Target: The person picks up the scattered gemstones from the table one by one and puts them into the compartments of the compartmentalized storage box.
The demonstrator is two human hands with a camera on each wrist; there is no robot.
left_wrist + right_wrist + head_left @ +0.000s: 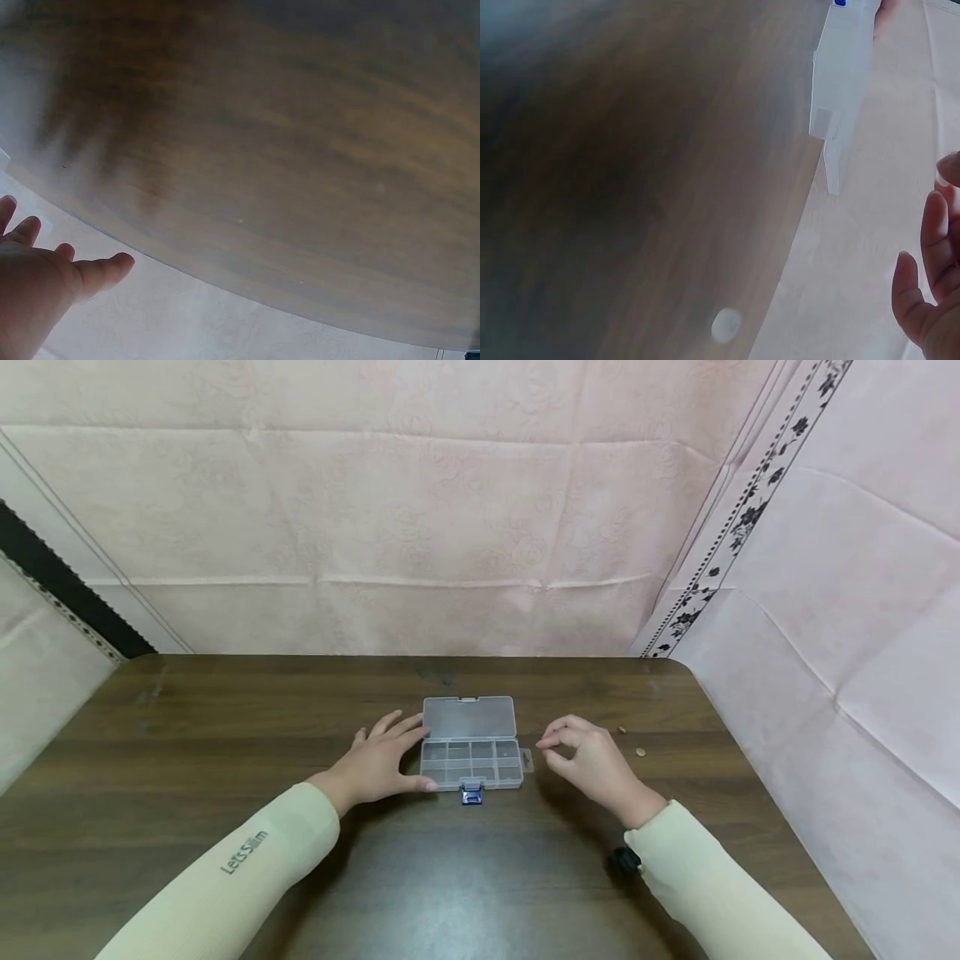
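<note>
A clear plastic compartment box point(471, 764) stands on the table with its lid point(469, 717) raised away from me. Its small divided cells show, and a blue piece point(472, 795) sits at the front latch. My left hand point(381, 762) lies along the box's left side, fingers spread and fairly straight, thumb at the near corner and index finger by the hinge. To the right of the box, my right hand point(588, 762) is raised with thumb and index finger together. A small pale disc point(941, 178) shows between those fingertips in the right wrist view, partly hidden.
Two small round pieces lie on the table right of my right hand: a nearer one point(641, 752) and a farther one point(622, 729). The brown wooden table point(247, 727) ends at a pale cloth wall point(412, 527), with another cloth on the right.
</note>
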